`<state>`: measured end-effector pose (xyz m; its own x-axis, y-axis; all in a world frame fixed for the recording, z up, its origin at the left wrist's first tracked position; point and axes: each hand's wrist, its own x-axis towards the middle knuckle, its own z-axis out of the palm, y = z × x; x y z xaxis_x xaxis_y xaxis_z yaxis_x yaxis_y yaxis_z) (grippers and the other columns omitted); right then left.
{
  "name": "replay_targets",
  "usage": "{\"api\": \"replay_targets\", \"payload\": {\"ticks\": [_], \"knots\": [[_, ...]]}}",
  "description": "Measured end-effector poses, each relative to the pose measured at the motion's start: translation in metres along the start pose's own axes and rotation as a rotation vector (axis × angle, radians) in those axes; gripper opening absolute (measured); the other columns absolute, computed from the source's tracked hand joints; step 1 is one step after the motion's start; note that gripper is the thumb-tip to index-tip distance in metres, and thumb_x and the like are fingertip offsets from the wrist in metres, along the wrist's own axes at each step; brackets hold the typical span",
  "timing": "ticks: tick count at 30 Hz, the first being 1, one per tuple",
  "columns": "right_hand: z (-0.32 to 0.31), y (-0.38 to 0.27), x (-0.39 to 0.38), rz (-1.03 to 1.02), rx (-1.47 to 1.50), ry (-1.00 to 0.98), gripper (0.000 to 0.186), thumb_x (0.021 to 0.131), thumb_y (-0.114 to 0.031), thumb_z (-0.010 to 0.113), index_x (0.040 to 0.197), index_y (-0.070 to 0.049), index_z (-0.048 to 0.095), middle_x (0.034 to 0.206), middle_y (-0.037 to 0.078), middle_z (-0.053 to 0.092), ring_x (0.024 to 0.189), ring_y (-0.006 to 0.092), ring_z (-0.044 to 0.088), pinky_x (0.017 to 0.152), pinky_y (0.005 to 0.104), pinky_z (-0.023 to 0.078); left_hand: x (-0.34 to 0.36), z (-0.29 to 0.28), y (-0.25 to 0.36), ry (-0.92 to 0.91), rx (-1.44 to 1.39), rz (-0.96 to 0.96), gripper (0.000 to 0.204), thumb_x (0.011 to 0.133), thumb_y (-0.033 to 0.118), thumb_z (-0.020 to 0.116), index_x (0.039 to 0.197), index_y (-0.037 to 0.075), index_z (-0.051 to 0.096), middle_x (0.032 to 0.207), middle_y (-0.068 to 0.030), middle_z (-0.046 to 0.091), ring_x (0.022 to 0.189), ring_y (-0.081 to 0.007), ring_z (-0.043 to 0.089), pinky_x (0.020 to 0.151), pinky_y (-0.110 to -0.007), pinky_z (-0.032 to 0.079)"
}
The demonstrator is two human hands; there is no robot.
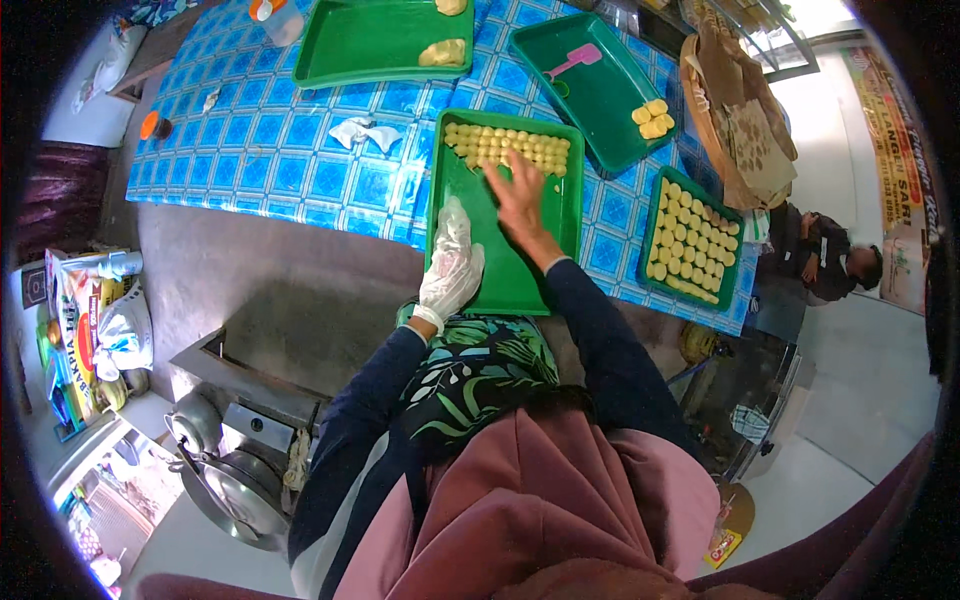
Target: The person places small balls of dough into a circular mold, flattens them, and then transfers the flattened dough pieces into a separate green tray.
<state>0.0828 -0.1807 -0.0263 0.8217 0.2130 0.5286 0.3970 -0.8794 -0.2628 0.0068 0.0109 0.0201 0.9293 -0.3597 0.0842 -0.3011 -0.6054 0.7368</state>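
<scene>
A green tray lies before me, its near edge at my lap. Rows of small pale-yellow dough balls fill its far end. Over the nearest row reaches my bare right hand, fingers spread and pointing at the balls; I see nothing held in it. My left hand, in a loose translucent plastic glove, rests along the tray's left side with the fingers stretched forward. Its underside is hidden.
A blue checked cloth covers the table. Another green tray with dough lumps stands beyond. To the right are a tray with a pink scraper, a tray of flattened dough pieces and a woven round tray. Another person is at far right.
</scene>
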Motion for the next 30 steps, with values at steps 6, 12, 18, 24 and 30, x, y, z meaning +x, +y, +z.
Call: {"api": "replay_targets", "payload": {"ticks": [6, 12, 18, 24, 30], "knots": [[-0.072, -0.014, -0.054, 0.105, -0.052, -0.264, 0.064, 0.077, 0.011, 0.061, 0.135, -0.015, 0.066, 0.150, 0.027, 0.042, 0.136, 0.0483, 0.038, 0.106, 0.0589, 0.034, 0.014, 0.011, 0.033, -0.106, 0.436, 0.068, 0.077, 0.100, 0.028, 0.058, 0.160, -0.002, 0.020, 0.162, -0.0289, 0.027, 0.144, -0.0579, 0.031, 0.112, -0.065, 0.038], [-0.072, -0.014, -0.058, 0.135, -0.220, -0.402, 0.070, 0.077, 0.012, 0.060, 0.138, -0.021, 0.064, 0.151, 0.030, 0.039, 0.138, 0.0500, 0.035, 0.107, 0.0597, 0.033, 0.033, 0.036, 0.029, -0.152, 0.449, 0.092, 0.082, 0.099, 0.041, 0.062, 0.161, 0.000, 0.025, 0.170, -0.0179, 0.020, 0.148, -0.0559, 0.027, 0.116, -0.067, 0.028], [-0.074, -0.007, -0.058, 0.059, -0.228, -0.442, 0.058, 0.086, -0.001, 0.055, 0.140, -0.022, 0.063, 0.148, 0.033, 0.040, 0.139, 0.0522, 0.034, 0.107, 0.0615, 0.032, 0.031, 0.044, 0.030, -0.051, 0.548, 0.138, 0.083, 0.099, 0.047, 0.061, 0.162, 0.005, 0.026, 0.168, -0.0156, 0.026, 0.145, -0.0572, 0.031, 0.109, -0.069, 0.036], [-0.084, 0.006, -0.061, 0.057, -0.128, -0.455, 0.059, 0.086, -0.003, 0.055, 0.145, -0.012, 0.057, 0.153, 0.037, 0.034, 0.139, 0.0553, 0.033, 0.108, 0.0625, 0.032, 0.023, 0.044, 0.053, -0.047, 0.636, 0.050, 0.079, 0.100, 0.047, 0.060, 0.162, 0.009, 0.029, 0.170, -0.0117, 0.023, 0.143, -0.0548, 0.034, 0.107, -0.068, 0.040], [-0.093, 0.000, -0.060, -0.025, -0.178, -0.522, 0.057, 0.087, -0.003, 0.055, 0.143, -0.010, 0.058, 0.154, 0.038, 0.029, 0.142, 0.0565, 0.029, 0.108, 0.0649, 0.031, 0.007, 0.053, 0.052, -0.026, 0.649, 0.031, 0.077, 0.100, 0.045, 0.060, 0.163, 0.014, 0.028, 0.170, -0.0106, 0.023, 0.142, -0.0552, 0.036, 0.103, -0.069, 0.044]]}}
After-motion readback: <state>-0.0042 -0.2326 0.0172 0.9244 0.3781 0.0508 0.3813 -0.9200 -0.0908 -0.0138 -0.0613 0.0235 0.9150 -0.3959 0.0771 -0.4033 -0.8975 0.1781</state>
